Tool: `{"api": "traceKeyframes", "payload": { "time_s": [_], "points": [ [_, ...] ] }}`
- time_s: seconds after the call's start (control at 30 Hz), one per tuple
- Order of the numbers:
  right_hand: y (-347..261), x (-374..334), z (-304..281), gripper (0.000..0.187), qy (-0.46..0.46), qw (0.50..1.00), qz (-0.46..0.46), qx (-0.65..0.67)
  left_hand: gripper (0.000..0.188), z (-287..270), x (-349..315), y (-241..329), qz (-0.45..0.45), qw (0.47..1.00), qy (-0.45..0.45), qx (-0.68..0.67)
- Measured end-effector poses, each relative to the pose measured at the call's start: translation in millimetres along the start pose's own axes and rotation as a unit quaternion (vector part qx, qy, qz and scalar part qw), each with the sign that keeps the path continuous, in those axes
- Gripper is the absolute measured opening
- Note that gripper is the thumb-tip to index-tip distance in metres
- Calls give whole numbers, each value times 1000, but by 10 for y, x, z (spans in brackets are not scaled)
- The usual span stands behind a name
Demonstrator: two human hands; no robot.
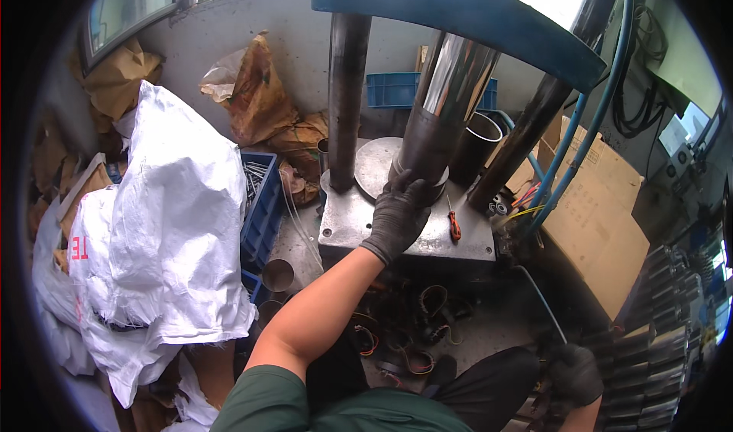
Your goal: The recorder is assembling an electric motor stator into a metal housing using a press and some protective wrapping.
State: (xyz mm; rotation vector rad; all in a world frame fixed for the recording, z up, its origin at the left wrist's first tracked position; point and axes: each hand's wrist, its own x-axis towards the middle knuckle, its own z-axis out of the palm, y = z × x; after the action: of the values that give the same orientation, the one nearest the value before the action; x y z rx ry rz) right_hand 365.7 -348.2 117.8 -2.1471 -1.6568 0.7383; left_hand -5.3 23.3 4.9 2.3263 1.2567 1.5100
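Note:
A hydraulic press with a shiny steel ram (pixel 456 73) stands in front of me. Under the ram, a dark metal cylinder (pixel 424 143) rests upright on the round plate (pixel 372 165) of the press bed. My gloved left hand (pixel 398 212) has its fingers closed around the cylinder's lower front edge; the fingertips are partly hidden. At lower right, my gloved right hand (pixel 574 375) is closed around the end of a thin metal lever (pixel 540 298) that runs up toward the press. An orange-handled screwdriver (pixel 455 226) lies on the bed, right of my left hand.
White woven sacks (pixel 175 226) are heaped at left, beside a blue crate (pixel 262 210) of metal parts. Wound wire-and-ring pieces (pixel 416 317) litter the floor under the bed. Cardboard (pixel 595 210) and stacked metal cylinders (pixel 649 355) stand at right. Steel columns (pixel 347 103) flank the ram.

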Motion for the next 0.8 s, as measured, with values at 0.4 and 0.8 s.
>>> {"api": "traceKeyframes", "payload": {
  "time_s": [0.4,0.8],
  "points": [
    [-661,1867,-1203,36,459,866,-199,-18,94,344,35,-170,-92,994,-44,25],
    [161,-84,262,16,14,999,-39,-30,102,294,40,-46,-128,988,-87,21]
  ]
}}
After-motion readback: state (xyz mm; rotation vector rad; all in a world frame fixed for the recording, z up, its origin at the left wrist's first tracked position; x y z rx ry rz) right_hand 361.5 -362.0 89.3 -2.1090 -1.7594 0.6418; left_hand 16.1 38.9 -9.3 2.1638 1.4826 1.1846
